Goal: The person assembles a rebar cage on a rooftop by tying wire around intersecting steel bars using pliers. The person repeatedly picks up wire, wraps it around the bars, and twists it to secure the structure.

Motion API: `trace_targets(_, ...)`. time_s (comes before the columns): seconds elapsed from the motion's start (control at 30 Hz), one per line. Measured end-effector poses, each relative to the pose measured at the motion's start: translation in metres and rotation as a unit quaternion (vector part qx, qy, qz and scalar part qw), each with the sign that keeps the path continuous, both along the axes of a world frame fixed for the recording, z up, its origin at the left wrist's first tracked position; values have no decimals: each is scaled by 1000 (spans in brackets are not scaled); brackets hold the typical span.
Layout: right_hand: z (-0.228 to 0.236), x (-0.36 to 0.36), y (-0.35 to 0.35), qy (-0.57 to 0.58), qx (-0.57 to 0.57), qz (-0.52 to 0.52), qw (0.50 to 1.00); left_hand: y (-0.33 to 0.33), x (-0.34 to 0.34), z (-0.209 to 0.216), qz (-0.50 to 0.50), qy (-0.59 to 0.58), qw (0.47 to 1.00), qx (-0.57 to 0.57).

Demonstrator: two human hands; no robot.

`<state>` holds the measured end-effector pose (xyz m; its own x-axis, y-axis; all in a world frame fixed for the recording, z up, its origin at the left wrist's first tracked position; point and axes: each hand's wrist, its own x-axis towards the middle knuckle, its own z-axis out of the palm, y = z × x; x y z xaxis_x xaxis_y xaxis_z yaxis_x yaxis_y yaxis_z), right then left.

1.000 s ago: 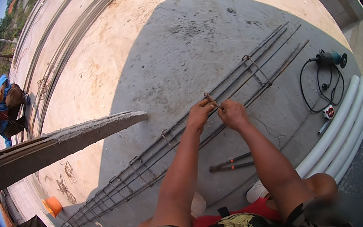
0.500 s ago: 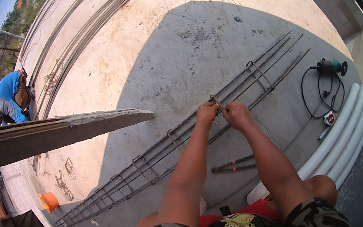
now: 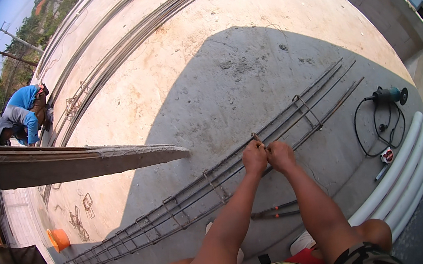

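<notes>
Since the earlier frames both hands have shifted a little to the right along the rebar cage (image 3: 219,185) and drawn closer together, and the person in the blue shirt (image 3: 25,113) on the far slab now shows more fully above the grey slab edge (image 3: 79,162). The left hand (image 3: 254,157) and right hand (image 3: 279,155) sit knuckle to knuckle on the upper bars of the cage, both closed. A thin metal piece (image 3: 254,137), a tie wire or a small hook tool, I cannot tell which, sticks up from between them, and both hands appear to grip it at a bar crossing.

The cage lies flat on the concrete floor (image 3: 245,61), running from lower left to upper right, partly in shade. Toward its lower-left end several rectangular stirrups (image 3: 143,227) stand on the long bars fairly close together; one more stirrup (image 3: 214,182) sits just left of the hands, and another (image 3: 307,112) stands well to the right. Judging by that, the left stretch looks fitted with stirrups, the hands are at about the middle, and the right stretch has only that one stirrup, so a good part of the bars looks bare. Whether each stirrup is tied cannot be seen at this size.

Near the knees lies a long-handled cutter (image 3: 272,211). To the right lie an angle grinder (image 3: 389,96) with its looped black cable, and white plastic pipes (image 3: 407,157) along the edge. An orange bucket (image 3: 59,239) stands at the cage's far left end
</notes>
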<state>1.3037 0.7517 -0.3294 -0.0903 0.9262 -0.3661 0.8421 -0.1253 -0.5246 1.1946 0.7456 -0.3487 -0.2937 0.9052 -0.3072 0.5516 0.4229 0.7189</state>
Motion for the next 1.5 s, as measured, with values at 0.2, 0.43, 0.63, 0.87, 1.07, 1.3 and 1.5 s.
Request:
trace_targets(0.2, 0, 4, 0, -6, 7, 5, 1000, -12, -5, 7, -99, -15, 992, 78)
trace_targets(0.43, 30, 10, 41, -153, -82, 180, 968, -18, -32, 2, -100, -152, 983, -31)
trace_targets(0.63, 83, -14, 70, -245, -78, 350, 901, -17, -34, -9, -104, -177, 978, -24)
trace_targets(0.87, 54, -42, 73, -186, -79, 432, 879, -10, -40, -15, -114, -147, 982, -30)
trace_targets(1.07, 35, -17, 86, -198, -23, 289, 936, -3, -38, -3, -61, -234, 965, -104)
trace_targets(1.3, 53, -18, 46, -115, -95, 307, 940, -6, -37, -13, -63, -208, 974, -66)
trace_targets(1.5, 101, -45, -15, -148, 352, 408, 829, 1, -43, -7, -99, -225, 962, -115)
